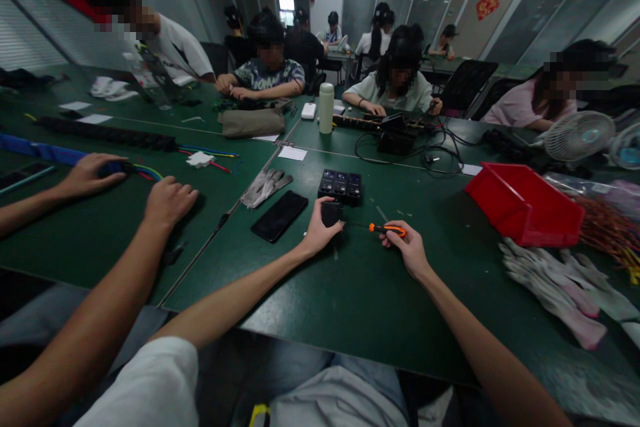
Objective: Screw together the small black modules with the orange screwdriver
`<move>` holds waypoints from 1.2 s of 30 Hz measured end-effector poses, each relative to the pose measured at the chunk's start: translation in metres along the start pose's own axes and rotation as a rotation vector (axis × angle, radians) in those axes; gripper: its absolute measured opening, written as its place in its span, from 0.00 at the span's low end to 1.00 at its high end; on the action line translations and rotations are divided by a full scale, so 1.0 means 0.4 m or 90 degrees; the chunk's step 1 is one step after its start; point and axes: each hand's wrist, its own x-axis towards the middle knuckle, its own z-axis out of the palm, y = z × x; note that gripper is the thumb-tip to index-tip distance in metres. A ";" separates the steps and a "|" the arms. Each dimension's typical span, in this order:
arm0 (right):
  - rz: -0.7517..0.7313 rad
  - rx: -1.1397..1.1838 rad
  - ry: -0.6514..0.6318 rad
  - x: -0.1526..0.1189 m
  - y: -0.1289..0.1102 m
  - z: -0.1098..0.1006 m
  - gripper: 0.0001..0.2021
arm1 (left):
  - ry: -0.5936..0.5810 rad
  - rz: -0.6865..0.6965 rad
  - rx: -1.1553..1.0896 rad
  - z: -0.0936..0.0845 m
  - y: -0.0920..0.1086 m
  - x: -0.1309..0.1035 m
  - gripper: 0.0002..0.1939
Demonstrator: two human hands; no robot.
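— Where is it?
— Your left hand (317, 230) clamps the small black block (331, 213) on the green table (350, 293); your right hand (407, 247) grips the orange screwdriver (387, 229).
— How will it handle?
— Probably light, rigid; pinch its sides.

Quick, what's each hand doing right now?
Left hand: closed on a small black box.
Right hand: closed on an orange screwdriver.

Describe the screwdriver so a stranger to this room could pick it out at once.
Start at the red bin on the green table, then look left toward the black phone. Between them, the right hand holds the screwdriver, pointed at a small black block under the left hand. Its orange handle is the only orange thing nearby.
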 end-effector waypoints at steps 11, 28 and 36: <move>0.000 0.003 0.005 0.001 0.000 0.001 0.15 | -0.005 0.001 0.001 -0.002 -0.018 0.003 0.26; -0.038 -0.048 0.017 -0.001 0.007 -0.008 0.15 | 0.000 0.042 0.052 0.004 0.003 -0.011 0.25; -0.026 -0.076 0.007 -0.005 -0.001 -0.001 0.13 | -0.020 0.060 0.084 0.003 -0.005 -0.012 0.26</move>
